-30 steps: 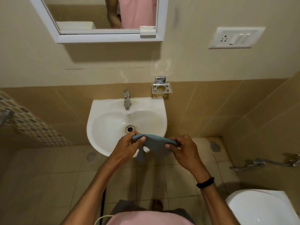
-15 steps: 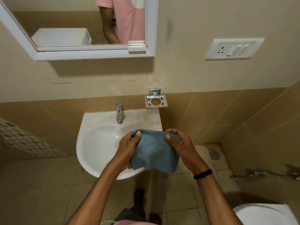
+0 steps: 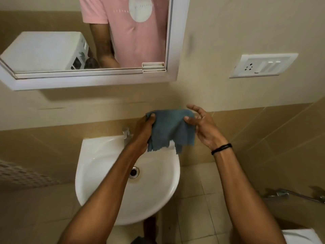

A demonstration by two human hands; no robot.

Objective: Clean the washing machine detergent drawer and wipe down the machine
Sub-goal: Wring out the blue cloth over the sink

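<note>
Lower right corner: one white toilet edge point(image 3: 302, 236), cut off by the frame. Two bare forearms rise from the lower edge. The right one carries one black wristband point(image 3: 221, 148).

Below the forearms: one white basin point(image 3: 98, 173) fixed to the tiled wall, with one round drain point(image 3: 134, 172) at the middle of its bowl. One metal tap point(image 3: 126, 132) stands at the basin's back edge, partly hidden by the left wrist. On the right wall, one metal hose fitting point(image 3: 281, 193).

Centre: one blue cloth point(image 3: 172, 131), held up in the air above the basin's back edge and hanging open with a ragged lower hem. The left hand point(image 3: 144, 127) pinches the cloth's upper left corner, thumb on the front face. The right hand point(image 3: 202, 127) grips the upper right edge between its thumb and the fingers behind, the remaining fingers loosely spread. Nothing else touches the cloth.

Above, on the plain wall: one white socket plate point(image 3: 263, 66) at right and one white-framed mirror point(image 3: 88, 80) at left. The mirror reflects one pink shirt point(image 3: 137, 32), one arm and one white boxy machine point(image 3: 44, 51) with a control panel on its front. Its details are too small to read.
</note>
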